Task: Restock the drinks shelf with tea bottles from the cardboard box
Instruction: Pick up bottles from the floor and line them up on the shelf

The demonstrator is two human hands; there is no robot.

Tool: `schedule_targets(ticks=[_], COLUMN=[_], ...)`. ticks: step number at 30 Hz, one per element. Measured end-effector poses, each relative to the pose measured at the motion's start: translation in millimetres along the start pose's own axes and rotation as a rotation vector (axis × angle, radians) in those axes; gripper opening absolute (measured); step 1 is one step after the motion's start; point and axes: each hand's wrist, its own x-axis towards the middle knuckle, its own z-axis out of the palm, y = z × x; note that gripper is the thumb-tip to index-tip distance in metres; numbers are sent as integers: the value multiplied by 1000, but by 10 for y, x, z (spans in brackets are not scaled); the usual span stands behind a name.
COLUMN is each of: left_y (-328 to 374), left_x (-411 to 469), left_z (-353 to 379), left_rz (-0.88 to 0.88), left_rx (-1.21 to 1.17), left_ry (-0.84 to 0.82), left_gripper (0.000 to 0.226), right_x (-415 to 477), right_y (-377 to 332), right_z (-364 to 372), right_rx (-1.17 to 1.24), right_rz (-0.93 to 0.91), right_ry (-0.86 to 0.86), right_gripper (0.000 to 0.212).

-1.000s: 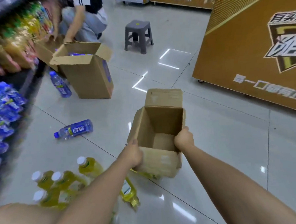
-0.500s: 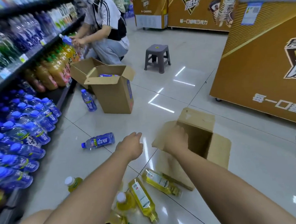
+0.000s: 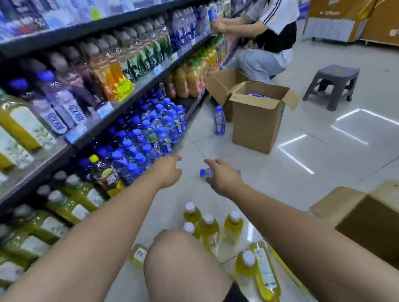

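Note:
Several yellow tea bottles (image 3: 208, 229) with white caps stand on the floor by my knee; others (image 3: 266, 274) lie flat near my right forearm. The empty cardboard box (image 3: 368, 220) lies on its side at the right. My left hand (image 3: 168, 169) and my right hand (image 3: 220, 176) reach forward above the floor, fingers loose, holding nothing. A blue-capped bottle (image 3: 205, 173) lies on the floor behind my right hand. Matching yellow tea bottles (image 3: 58, 218) fill the bottom shelf at the left.
The drinks shelf (image 3: 113, 109) runs along the left, full of blue-capped bottles (image 3: 156, 134). Ahead stands an open cardboard box (image 3: 259, 117) with a blue bottle (image 3: 219, 121) beside it. A person (image 3: 266, 29) crouches at the shelf. A grey stool (image 3: 331, 84) stands at right.
Both hands have let go of the cardboard box, which now lies at the right. The view has turned left toward the shelf and both hands reach forward.

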Motion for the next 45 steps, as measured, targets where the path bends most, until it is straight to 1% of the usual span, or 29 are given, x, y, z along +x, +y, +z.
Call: schedule_targets(ticks=[4, 6, 10, 14, 17, 19, 21, 24, 26, 30, 32, 35, 37, 39, 41, 43, 44, 45], left_y=[-727, -1016, -1535, -1908, -2057, -2057, -2019, -1894, -1752, -1385, -1242, -1097, -1046, -1033, -1084, -1194, -1266, -1338], left_x=[-122, -177, -341, -546, -647, -684, -689, -632, -574, -548, -554, -557, -553, -559, -585, -625, -652, -673], left_z=[483, 840, 1568, 2059, 2365, 2521, 2605, 2661, 2652, 2604, 2590, 2447, 2291, 2136, 2032, 1985, 1986, 1990], left_rz=[-74, -107, -236, -318, -335, -319, -303, -241, -188, -56, -74, -191, -255, -279, -300, -363, -409, -456], left_rx=[-72, -89, -141, -191, -245, -277, -308, -333, -361, -430, -497, -635, -671, -639, -571, -548, -557, -572], left_ry=[-9, -65, -203, -288, -334, -347, -339, -277, -260, -314, -272, -145, -27, 95, 190, 248, 273, 291], left_gripper=[50, 50, 53, 54, 50, 47, 49, 50, 60, 99, 109, 112, 107, 92, 77, 72, 71, 70], right_x=[210, 246, 226, 151, 141, 157, 183, 198, 210, 325, 393, 481, 501, 484, 466, 487, 516, 558], right_y=[-270, -281, -219, -167, -119, -78, -39, -16, -38, -188, -309, -547, -712, -853, -932, -916, -863, -784], right_z=[732, 1071, 1678, 2152, 2355, 2394, 2395, 2381, 2342, 2074, 1851, 1540, 1400, 1319, 1288, 1263, 1255, 1260], right_rx=[-101, -114, -141, -245, -305, -271, -237, -215, -223, -237, -222, -175, -131, -100, -23, 168, 240, 258], right_rz=[-105, -138, -210, -257, -260, -158, -63, -40, -52, -134, -162, -154, -172, -206, -248, -229, -201, -177], right_ry=[-167, -271, -439, -547, -552, -538, -509, -488, -491, -481, -420, -332, -290, -264, -314, -433, -460, -448], right_gripper=[59, 58, 52, 51, 53, 55, 53, 43, 40, 40, 41, 41, 41, 42, 38, 40, 44, 46])
